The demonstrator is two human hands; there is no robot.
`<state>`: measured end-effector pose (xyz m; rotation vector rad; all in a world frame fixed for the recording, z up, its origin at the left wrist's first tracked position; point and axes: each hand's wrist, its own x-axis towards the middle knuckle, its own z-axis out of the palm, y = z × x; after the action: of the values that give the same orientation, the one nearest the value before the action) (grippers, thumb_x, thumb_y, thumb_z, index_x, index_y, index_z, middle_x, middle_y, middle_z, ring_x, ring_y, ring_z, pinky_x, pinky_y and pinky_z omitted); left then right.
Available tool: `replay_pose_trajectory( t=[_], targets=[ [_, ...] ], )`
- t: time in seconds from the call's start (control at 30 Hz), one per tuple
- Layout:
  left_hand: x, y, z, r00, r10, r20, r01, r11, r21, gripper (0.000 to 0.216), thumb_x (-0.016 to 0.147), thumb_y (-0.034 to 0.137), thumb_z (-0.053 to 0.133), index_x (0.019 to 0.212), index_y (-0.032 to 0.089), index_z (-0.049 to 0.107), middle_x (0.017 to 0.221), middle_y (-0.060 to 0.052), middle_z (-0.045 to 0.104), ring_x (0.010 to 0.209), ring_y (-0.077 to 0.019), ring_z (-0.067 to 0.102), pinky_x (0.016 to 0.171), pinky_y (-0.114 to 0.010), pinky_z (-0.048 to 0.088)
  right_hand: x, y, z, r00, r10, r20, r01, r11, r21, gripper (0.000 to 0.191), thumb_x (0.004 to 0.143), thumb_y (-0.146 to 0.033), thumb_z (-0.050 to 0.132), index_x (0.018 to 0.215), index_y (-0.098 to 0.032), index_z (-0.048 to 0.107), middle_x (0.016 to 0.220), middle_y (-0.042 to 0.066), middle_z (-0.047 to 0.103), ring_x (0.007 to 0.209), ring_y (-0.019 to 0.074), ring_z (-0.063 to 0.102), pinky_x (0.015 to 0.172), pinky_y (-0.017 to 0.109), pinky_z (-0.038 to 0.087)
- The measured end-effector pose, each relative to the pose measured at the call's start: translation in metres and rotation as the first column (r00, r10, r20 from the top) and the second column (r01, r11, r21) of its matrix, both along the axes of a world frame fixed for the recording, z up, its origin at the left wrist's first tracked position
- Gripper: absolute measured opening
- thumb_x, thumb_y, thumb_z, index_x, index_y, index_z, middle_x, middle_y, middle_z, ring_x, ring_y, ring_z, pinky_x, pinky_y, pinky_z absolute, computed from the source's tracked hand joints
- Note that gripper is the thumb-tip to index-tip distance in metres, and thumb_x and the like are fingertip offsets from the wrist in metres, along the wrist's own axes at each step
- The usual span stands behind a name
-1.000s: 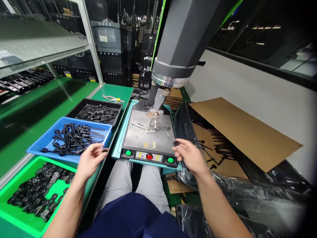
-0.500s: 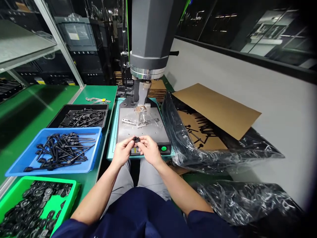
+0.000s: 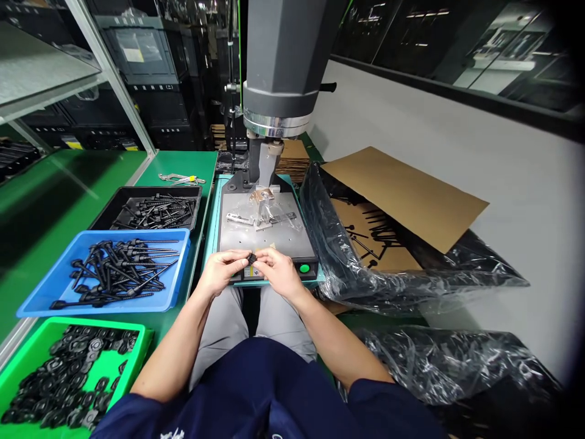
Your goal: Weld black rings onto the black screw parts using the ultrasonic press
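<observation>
Over machine plate (image 3: 274, 239), black part (image 3: 251, 258) between fingers (image 3: 264, 257).

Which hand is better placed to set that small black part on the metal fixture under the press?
Probably the right hand: it pinches the small black part together with the left hand, and sits nearer the fixture.

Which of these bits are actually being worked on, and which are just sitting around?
In use:
left hand
right hand
small black part pinched between both hands
press plate just beyond them

Lying about:
blue tray of black rods
green tray of black caps
black tray
cardboard box
</observation>
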<state>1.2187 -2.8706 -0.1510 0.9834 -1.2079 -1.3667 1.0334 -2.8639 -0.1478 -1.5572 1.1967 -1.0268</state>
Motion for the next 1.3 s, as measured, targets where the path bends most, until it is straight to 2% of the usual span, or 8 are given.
replay_pose_trajectory(
  t=[0.1,0.37,0.7,0.8,0.87,0.97,1.03,1.3],
  targets=[
    [0.001,-0.003,-0.002,0.999,-0.026,-0.029,0.027,0.999,0.044,0.035,0.059,0.043,0.089,0.082,0.017,0.080,0.103,-0.013,0.077,0.099,-0.0301,0.070,0.096,-0.046,0.052,0.000,0.001,0.000,0.998,0.013,0.053,-0.018,0.997,0.080,0.023,0.079,-0.038,0.067,0.094,-0.021,0.065,0.074,0.000,0.070,0.055,0.0137,0.061,0.050,0.025,0.048],
    [-0.006,-0.006,0.000,1.000,0.003,-0.008,-0.002,0.994,0.111,0.035,0.052,0.043,0.091,0.074,0.018,0.080,0.095,-0.011,0.078,0.095,-0.0294,0.071,0.094,-0.045,0.053,0.001,0.005,-0.004,0.997,-0.066,-0.039,0.059,0.983,-0.174,0.016,0.084,-0.032,0.066,0.097,-0.024,0.070,0.087,0.003,0.074,0.078,0.0183,0.069,0.075,0.033,0.055],
    [-0.027,-0.032,-0.021,0.994,0.058,0.095,-0.052,0.996,-0.070,0.028,0.066,0.038,0.084,0.086,0.019,0.080,0.099,-0.009,0.076,0.096,-0.0242,0.068,0.095,-0.040,0.052,-0.003,-0.025,-0.033,0.948,-0.008,0.317,-0.056,0.980,0.192,0.052,0.077,-0.040,0.069,0.124,-0.020,0.059,0.074,-0.003,0.062,0.057,0.0101,0.055,0.052,0.024,0.045],
    [-0.040,-0.043,-0.024,0.994,0.107,-0.033,-0.105,0.993,0.054,0.038,0.067,0.033,0.084,0.101,0.018,0.077,0.110,-0.010,0.073,0.093,-0.0208,0.067,0.086,-0.035,0.055,-0.011,-0.051,-0.046,0.933,-0.157,0.322,0.085,0.970,0.228,0.045,0.077,-0.043,0.069,0.114,-0.018,0.062,0.070,-0.003,0.062,0.054,0.0094,0.051,0.050,0.023,0.041],
    [-0.048,-0.050,-0.020,0.970,0.004,-0.245,0.042,0.982,0.184,0.045,0.071,0.031,0.082,0.113,0.019,0.072,0.117,-0.011,0.071,0.086,-0.0171,0.069,0.074,-0.028,0.056,-0.016,-0.073,-0.053,0.897,-0.260,0.359,0.176,0.952,0.251,0.039,0.074,-0.041,0.069,0.105,-0.019,0.061,0.074,-0.002,0.063,0.056,0.0100,0.053,0.051,0.023,0.041],
    [-0.061,-0.061,-0.009,0.806,-0.124,-0.578,0.316,0.917,0.244,0.059,0.080,0.030,0.074,0.135,0.024,0.056,0.121,-0.013,0.069,0.083,-0.0137,0.070,0.065,-0.020,0.055,-0.019,-0.104,-0.059,0.838,-0.282,0.468,0.160,0.946,0.283,0.035,0.068,-0.035,0.072,0.098,-0.022,0.059,0.077,-0.003,0.063,0.063,0.0125,0.058,0.058,0.026,0.049],
    [-0.070,-0.069,-0.004,0.714,-0.098,-0.694,0.359,0.901,0.242,0.061,0.086,0.027,0.068,0.143,0.027,0.046,0.119,-0.012,0.069,0.087,-0.0140,0.071,0.066,-0.018,0.056,-0.019,-0.120,-0.060,0.817,-0.241,0.523,0.105,0.955,0.276,0.034,0.065,-0.031,0.074,0.094,-0.022,0.059,0.080,-0.003,0.064,0.070,0.0146,0.062,0.066,0.029,0.053],
    [-0.091,-0.089,-0.001,0.687,0.157,-0.709,0.014,0.973,0.229,0.047,0.077,0.014,0.073,0.122,0.021,0.064,0.133,-0.009,0.062,0.082,-0.0104,0.070,0.060,-0.015,0.053,-0.011,-0.154,-0.053,0.845,-0.098,0.526,0.061,0.994,0.087,0.045,0.069,-0.041,0.077,0.109,-0.024,0.065,0.107,0.006,0.069,0.097,0.0212,0.064,0.085,0.035,0.054]
  ],
)
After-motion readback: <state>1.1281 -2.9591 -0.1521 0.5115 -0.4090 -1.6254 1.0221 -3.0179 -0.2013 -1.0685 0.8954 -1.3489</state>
